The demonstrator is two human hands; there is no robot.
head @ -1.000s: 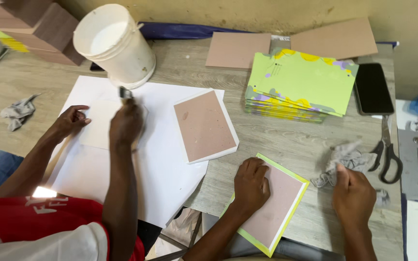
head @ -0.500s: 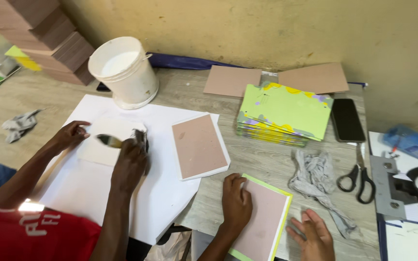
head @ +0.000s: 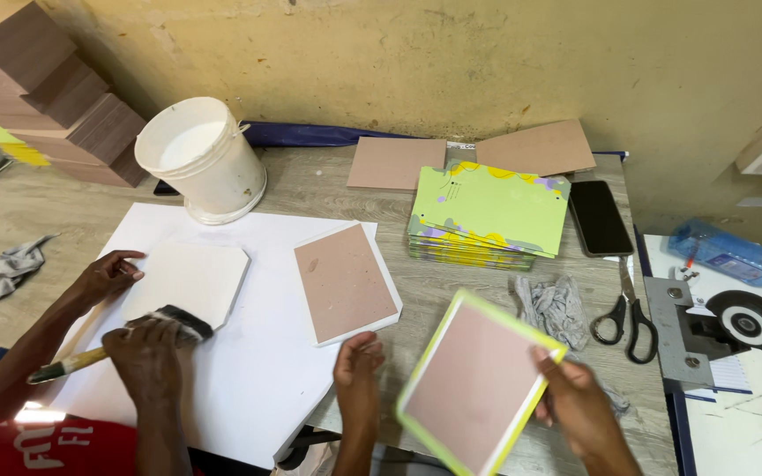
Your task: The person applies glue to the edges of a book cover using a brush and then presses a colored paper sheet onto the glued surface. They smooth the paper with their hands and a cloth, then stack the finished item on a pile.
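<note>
Pink card with a yellow-green border held tilted above the worktop edge

The right hand (head: 579, 405) is clamped on the right edge of the pink rectangular card with yellow-green border (head: 478, 388); the left hand (head: 357, 375) hangs half open just left of it, apart from it, fingers loosely curled. The card's long axis runs from lower left to upper right, between the 2 hands. Beyond it lies a stack of yellow-green printed covers (head: 491, 211) on the grey worktop (head: 328, 181). At left, a co-worker's hand (head: 147, 348) drags a glue brush (head: 116, 339) over a white sheet (head: 191, 278).
</note>
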